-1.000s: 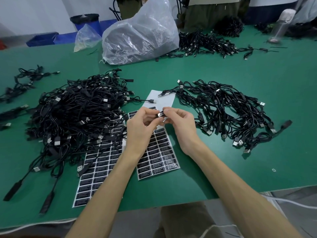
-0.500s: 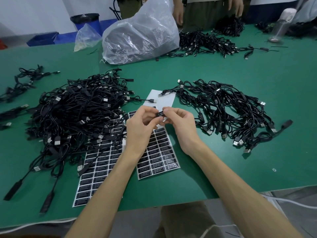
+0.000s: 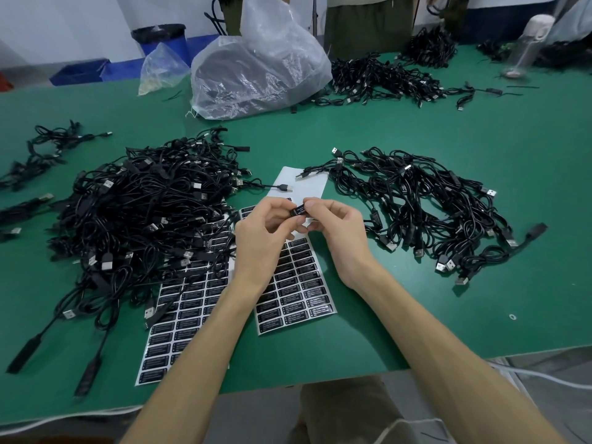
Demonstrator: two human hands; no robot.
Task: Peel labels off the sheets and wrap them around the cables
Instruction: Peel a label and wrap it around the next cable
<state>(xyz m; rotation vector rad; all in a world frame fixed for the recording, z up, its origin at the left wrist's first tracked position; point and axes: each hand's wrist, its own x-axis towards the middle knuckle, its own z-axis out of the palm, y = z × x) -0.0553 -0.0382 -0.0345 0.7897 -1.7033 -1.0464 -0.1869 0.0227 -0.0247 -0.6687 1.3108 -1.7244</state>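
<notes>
As before, label between fingertips.

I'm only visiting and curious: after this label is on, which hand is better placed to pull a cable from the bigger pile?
Likely the left hand: the bigger pile lies on its side, close by. The right hand would have to cross over the left.

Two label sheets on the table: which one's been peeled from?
The right sheet, nearer the smaller cable pile: its far end is bare white backing. The left sheet, partly under the big pile, shows full rows where visible.
</notes>
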